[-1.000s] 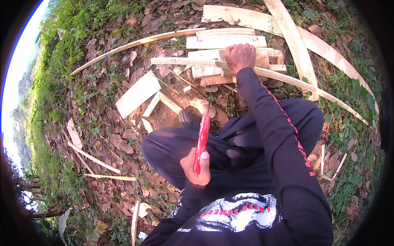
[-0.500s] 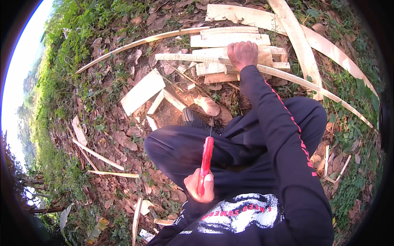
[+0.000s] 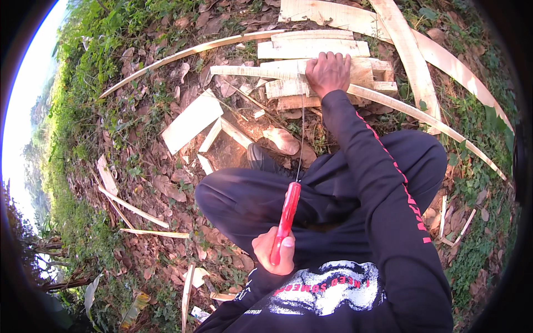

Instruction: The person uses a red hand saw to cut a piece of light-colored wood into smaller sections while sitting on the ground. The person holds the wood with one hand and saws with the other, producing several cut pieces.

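Note:
My left hand [image 3: 273,251] is wrapped round the red handle of a hand saw [image 3: 289,205] above my lap. Its thin blade, seen edge-on, runs away from me to a long wooden strip [image 3: 252,71] and meets it just left of my right hand. My right hand [image 3: 328,74] presses down on that strip with curled fingers, holding it across a pile of short wooden blocks [image 3: 288,89]. How deep the blade sits in the wood cannot be made out.
Wide curved boards [image 3: 408,64] lie beyond the pile on the right, and a long thin strip [image 3: 183,58] on the left. A flat square board [image 3: 192,121] and offcuts [image 3: 133,208] rest on the leafy ground. My bent knees [image 3: 239,202] frame the work.
The saw's handle has shifted slightly right and away from me, and its blade now meets the strip closer to my right hand. My right hand stays on the strip.

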A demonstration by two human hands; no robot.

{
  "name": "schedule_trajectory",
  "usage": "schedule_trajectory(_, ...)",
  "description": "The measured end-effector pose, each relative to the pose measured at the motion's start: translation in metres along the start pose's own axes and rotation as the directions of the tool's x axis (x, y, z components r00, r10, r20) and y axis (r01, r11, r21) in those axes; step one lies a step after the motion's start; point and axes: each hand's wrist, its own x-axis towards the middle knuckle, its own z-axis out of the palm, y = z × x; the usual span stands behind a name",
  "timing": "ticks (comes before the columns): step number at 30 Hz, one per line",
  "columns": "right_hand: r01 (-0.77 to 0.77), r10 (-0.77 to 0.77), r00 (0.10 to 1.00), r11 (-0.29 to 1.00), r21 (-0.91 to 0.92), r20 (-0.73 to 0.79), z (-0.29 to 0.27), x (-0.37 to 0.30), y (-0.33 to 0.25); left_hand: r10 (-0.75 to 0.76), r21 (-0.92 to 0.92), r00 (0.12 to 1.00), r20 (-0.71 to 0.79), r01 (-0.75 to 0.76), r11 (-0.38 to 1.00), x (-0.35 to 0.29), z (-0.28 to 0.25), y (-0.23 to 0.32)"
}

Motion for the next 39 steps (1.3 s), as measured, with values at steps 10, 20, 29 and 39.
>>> schedule_trajectory(10,-0.018,0.018,0.998,1.0,0.012,0.068,-0.005,-0.005,-0.003,-0.028,0.081,0.997,-0.075,0.034,0.996,-0.021,-0.025,0.0)
schedule_trajectory(20,-0.004,0.004,0.999,1.0,0.001,-0.032,-0.005,-0.001,-0.005,0.012,0.134,1.0,0.007,-0.013,0.991,0.001,-0.048,0.007)
schedule_trajectory(29,0.047,-0.048,0.998,0.998,0.034,0.032,-0.009,0.006,-0.012,0.014,-0.052,0.999,-0.033,-0.015,0.999,0.021,-0.041,-0.006)
schedule_trajectory(39,0.091,-0.102,0.98,0.994,0.067,0.172,-0.024,0.002,-0.01,-0.033,-0.071,0.992,-0.122,0.024,0.997,0.007,-0.06,0.0)
